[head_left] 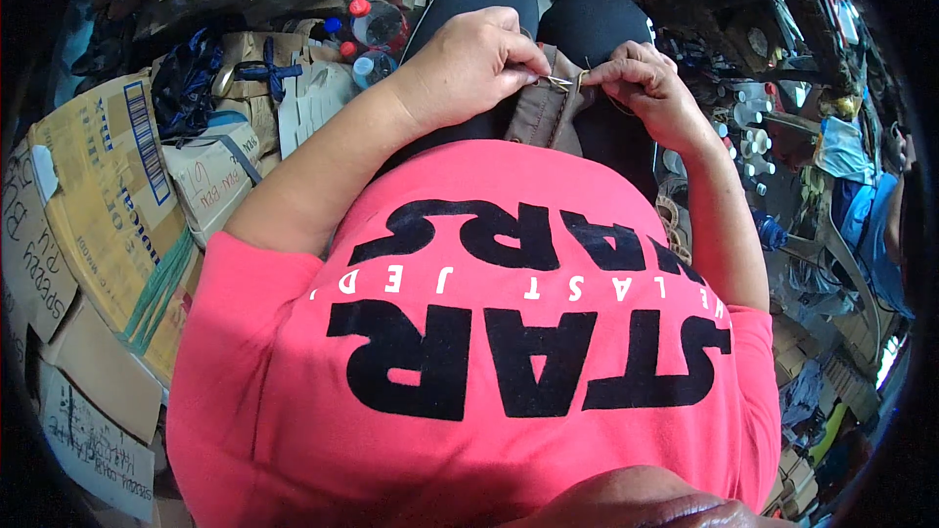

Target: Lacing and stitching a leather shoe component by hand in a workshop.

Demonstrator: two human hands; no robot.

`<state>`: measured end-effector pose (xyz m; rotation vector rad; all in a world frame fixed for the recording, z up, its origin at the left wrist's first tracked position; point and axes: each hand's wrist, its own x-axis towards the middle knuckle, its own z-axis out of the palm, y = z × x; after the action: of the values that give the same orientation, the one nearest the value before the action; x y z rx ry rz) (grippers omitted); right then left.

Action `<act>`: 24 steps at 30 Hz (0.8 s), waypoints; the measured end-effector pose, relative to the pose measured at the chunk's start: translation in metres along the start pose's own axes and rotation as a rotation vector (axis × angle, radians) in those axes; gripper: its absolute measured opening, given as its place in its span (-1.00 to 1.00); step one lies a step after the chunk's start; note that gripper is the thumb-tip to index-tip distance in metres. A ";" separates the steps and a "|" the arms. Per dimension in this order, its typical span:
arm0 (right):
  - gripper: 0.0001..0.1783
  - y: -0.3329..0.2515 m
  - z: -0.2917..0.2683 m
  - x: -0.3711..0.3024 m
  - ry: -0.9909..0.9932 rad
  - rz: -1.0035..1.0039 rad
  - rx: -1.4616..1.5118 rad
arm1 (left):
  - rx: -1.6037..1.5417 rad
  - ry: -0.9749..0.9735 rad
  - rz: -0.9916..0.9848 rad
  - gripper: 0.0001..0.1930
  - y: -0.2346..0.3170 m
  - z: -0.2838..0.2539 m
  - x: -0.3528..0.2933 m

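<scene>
A brown piece of leather or heavy cloth [531, 115] lies across my lap between my dark-clad thighs, with a dark seam of stitches running down it. My left hand [479, 64] is closed at its upper left edge, pinching a thin, pale, pointed piece that looks like a needle [559, 81]; its tip points right over the brown piece. On the other side my right hand [646, 83] has thumb and forefinger pinched on a thin tan cord [584, 76] at the upper edge. The fingers partly hide both grips.
At the left are cardboard boxes [108, 186] and a bundle of green cord [161, 288]. Plastic bottles with red and blue caps [380, 24] stand beyond my left forearm. Several small white bottles [753, 137] and a blue plastic bag [871, 235] lie at the right.
</scene>
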<state>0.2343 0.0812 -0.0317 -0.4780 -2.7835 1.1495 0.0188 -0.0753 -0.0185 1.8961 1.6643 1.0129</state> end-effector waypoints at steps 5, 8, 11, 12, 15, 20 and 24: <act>-0.71 0.003 0.000 0.000 -0.024 0.022 0.016 | 0.052 -0.030 0.037 -0.85 0.001 0.001 0.003; -0.72 0.004 0.002 -0.001 0.004 0.008 0.029 | 0.059 -0.037 0.053 -0.85 0.001 0.000 0.005; -0.72 0.003 0.001 0.000 0.015 0.001 0.028 | 0.069 -0.045 0.070 -0.85 0.003 0.000 0.005; -0.72 0.002 0.001 0.000 0.015 0.002 0.029 | 0.070 -0.046 0.069 -0.85 0.005 0.000 0.005; -0.73 0.003 0.002 0.000 0.020 -0.004 0.047 | 0.107 -0.035 0.086 -0.86 0.008 0.002 0.005; -0.73 0.002 0.005 0.000 0.032 0.014 0.117 | 0.101 -0.019 0.193 -0.88 0.004 0.011 0.006; -0.71 0.006 0.005 -0.002 0.042 -0.008 0.105 | 0.036 -0.092 0.125 -0.87 -0.005 0.003 0.004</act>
<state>0.2372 0.0813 -0.0390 -0.4741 -2.6716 1.2606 0.0180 -0.0697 -0.0232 2.0600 1.5385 0.9335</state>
